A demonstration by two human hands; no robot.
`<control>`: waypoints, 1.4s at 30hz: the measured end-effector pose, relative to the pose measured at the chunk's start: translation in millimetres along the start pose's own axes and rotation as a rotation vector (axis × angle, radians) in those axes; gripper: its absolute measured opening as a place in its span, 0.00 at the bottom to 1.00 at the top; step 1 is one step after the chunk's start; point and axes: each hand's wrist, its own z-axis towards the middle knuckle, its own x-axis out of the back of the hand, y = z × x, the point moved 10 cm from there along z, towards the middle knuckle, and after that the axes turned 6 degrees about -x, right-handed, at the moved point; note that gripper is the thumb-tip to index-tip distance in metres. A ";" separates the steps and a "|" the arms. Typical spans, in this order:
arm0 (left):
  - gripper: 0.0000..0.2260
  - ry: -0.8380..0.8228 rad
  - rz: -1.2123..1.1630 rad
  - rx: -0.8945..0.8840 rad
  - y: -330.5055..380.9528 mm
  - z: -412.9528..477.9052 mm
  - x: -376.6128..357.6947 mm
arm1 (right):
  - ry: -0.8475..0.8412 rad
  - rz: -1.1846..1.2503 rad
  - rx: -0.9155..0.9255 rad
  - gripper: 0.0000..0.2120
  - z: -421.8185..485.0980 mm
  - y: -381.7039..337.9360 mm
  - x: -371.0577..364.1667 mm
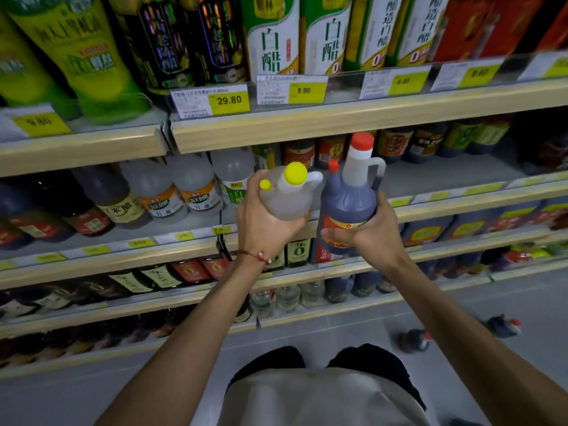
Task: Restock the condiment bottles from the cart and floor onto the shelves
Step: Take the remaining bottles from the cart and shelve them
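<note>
Clear bottle (285,198): pale liquid, one large and one small yellow cap, moulded handle at the neck. It is tilted, caps pointing up toward the shelving. Left hand (264,226) grips it from below, fingers curled round the lower body. A red cord bracelet (255,256) sits on that wrist.

Dark bottle (347,210): brown-black liquid, white neck with a loop handle, a big red cap and a small red spout cap, near upright. Right hand (368,232) holds its lower half, thumb laid across the front label and fingers wrapped round the far side.

Both bottles are in the air, side by side, in front of the second shelf (445,176). I cannot tell whether they touch.

On that shelf, left of the hands, stand clear vinegar bottles (196,186). Small dark jars (396,146) line the back.

The shelf above carries tall green-and-white cartons (273,35), with yellow price tags (229,101) reading 29.80 and 5.90.

The lower shelves hold more dark bottles.

On the grey floor (338,333), to the right, lie two dark red-capped bottles (413,339) (504,325), apart from each other.
</note>
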 end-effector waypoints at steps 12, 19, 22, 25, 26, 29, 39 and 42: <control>0.33 0.089 0.033 0.071 -53.2 52.3 -55.4 | 0.008 0.061 0.103 0.42 35.0 13.0 7.8; 0.31 0.048 -0.022 0.150 -77.4 63.5 -68.5 | -0.011 0.039 0.114 0.41 47.8 19.5 2.9; 0.30 0.042 -0.076 0.189 -87.3 69.2 -71.3 | -0.022 0.048 0.109 0.41 50.5 21.3 -1.2; 0.27 -0.010 -0.167 0.226 -96.8 74.6 -80.5 | -0.033 0.059 0.096 0.41 48.9 22.8 -4.1; 0.26 -0.029 -0.181 0.247 -98.3 74.8 -82.7 | -0.041 0.059 0.092 0.41 47.3 22.8 -5.0; 0.29 -0.033 -0.218 0.293 -103.3 75.6 -83.8 | -0.061 0.049 0.079 0.40 42.4 19.5 -6.0; 0.18 0.111 -0.415 0.610 -99.6 -3.9 -60.3 | -0.153 0.042 0.017 0.43 20.9 7.4 4.9; 0.18 -0.186 -0.404 0.514 -54.6 -24.2 -76.0 | -0.195 0.059 -0.007 0.43 15.4 5.0 8.4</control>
